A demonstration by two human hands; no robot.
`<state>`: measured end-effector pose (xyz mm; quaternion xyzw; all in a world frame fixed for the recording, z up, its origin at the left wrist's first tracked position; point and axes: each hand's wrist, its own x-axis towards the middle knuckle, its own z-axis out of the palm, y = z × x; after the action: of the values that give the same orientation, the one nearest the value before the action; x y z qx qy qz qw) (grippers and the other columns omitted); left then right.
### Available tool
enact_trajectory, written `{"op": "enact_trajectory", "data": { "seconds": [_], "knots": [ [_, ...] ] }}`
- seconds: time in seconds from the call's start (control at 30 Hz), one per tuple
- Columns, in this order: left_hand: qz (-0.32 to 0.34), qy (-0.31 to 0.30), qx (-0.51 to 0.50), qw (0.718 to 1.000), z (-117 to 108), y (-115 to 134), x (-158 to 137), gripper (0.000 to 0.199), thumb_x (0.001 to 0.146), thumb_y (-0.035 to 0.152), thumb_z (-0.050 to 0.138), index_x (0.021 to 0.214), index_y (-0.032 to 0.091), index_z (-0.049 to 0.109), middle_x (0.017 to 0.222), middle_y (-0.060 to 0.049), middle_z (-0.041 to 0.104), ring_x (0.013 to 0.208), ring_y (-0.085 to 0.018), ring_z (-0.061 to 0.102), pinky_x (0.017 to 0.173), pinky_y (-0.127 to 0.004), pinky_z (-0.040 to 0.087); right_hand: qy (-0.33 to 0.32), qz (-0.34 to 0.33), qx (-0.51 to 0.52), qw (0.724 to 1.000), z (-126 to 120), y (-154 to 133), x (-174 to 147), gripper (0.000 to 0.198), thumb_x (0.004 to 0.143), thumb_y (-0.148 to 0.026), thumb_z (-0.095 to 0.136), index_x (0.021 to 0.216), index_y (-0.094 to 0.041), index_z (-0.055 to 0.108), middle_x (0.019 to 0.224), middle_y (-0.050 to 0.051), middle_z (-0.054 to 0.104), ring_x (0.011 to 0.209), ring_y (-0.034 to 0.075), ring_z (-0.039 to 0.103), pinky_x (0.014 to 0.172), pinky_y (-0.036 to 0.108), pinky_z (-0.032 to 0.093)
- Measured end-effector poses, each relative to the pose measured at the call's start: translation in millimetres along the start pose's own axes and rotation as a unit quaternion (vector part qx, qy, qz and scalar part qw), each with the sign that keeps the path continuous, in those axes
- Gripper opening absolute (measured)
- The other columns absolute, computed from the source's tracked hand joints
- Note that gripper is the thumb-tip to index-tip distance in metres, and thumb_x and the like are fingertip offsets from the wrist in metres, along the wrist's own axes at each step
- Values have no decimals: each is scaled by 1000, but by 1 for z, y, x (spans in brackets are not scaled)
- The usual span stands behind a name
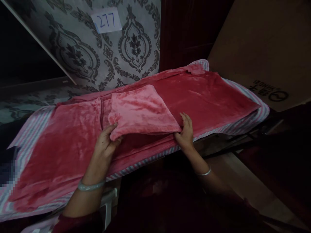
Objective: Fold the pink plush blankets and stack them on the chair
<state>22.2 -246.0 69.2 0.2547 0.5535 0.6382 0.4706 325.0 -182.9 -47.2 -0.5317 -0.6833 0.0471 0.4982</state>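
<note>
A red-pink plush cloth (209, 100) lies spread along a striped sheet (36, 126); whether it is a garment or a blanket I cannot tell. Near its middle, a paler pink folded section (143, 110) is raised at its near edge, leaving a dark gap beneath. My left hand (107, 139) is closed on the left near corner of that section, fingers partly hidden by the fabric. At the opposite near corner, my right hand (186, 132) grips the edge by the thumb, with its other fingers extended upward.
Behind the cloth stands a patterned wall (107, 61) bearing a paper label (107, 20) marked 277. A large cardboard box (267, 48) stands at the right. A pale metal frame part (108, 204) shows below my left forearm.
</note>
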Motion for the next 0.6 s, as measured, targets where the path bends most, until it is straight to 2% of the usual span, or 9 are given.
{"op": "enact_trajectory", "data": {
  "seconds": [0.17, 0.33, 0.47, 0.53, 0.6],
  "knots": [
    [-60, -3, -1, 998, -21, -32, -7, 37, 57, 14, 83, 92, 19, 71, 87, -8, 78, 101, -30, 75, 84, -36, 65, -52, 2, 21, 998, -13, 17, -8, 68, 66, -13, 50, 133, -19, 63, 122, 12, 70, 114, 30, 63, 103, 51, 50],
    [-10, -4, 53, 999, -23, -40, -11, 51, 59, 17, 84, 108, 22, 71, 101, -7, 78, 100, -26, 75, 82, -31, 63, -64, -5, 12, 998, -17, 18, -9, 67, 70, -14, 49, 135, -20, 64, 123, 10, 73, 108, 29, 65, 97, 47, 53],
    [39, 28, 130, 990, -25, -39, -11, 76, 66, 15, 79, 138, 25, 59, 97, -4, 77, 83, -19, 73, 69, -23, 58, -65, -20, 22, 997, -20, 17, -9, 67, 73, -13, 48, 138, -20, 63, 126, 10, 72, 111, 28, 65, 98, 47, 52],
    [73, 42, 177, 981, -28, -40, -10, 79, 66, 14, 78, 141, 24, 58, 84, -1, 74, 69, -16, 68, 62, -21, 54, -72, -27, 25, 997, -21, 17, -11, 70, 73, -12, 48, 141, -22, 61, 128, 9, 72, 112, 28, 64, 99, 47, 52],
    [104, 40, 234, 966, -31, -40, -9, 72, 66, 15, 77, 136, 23, 63, 66, 5, 64, 55, -14, 59, 53, -20, 48, -79, -35, 25, 996, -21, 17, -12, 72, 74, -11, 47, 144, -24, 59, 125, 9, 72, 111, 28, 64, 98, 47, 52]
  ]
}}
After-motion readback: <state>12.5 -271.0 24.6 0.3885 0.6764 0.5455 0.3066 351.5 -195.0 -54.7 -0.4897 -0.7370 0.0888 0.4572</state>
